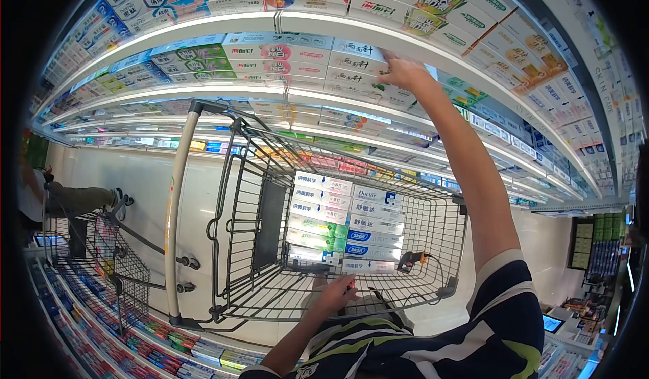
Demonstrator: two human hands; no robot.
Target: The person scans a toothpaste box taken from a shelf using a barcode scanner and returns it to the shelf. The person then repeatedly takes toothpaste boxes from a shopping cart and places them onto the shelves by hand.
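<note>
My right hand (407,73) reaches up to a shelf, its fingers apart at the right end of a stack of white toothpaste boxes (353,63). Whether it grips one of them is hard to see. Low in the view, my left hand (334,296) is closed at the near side of a wire shopping cart (422,306). A small dark thing with a red spot shows at its fingertips, too small to name. Inside the cart stand two columns of toothpaste boxes (375,209), white, green and blue. A dark object with an orange part (414,261) lies beside them.
Shelves packed with toothpaste boxes (277,55) run along the far side. The cart's pale handle bar (179,210) is at the left. Farther left are a second cart (128,284) and a person (74,196). Another stocked shelf (182,342) lines the lower left.
</note>
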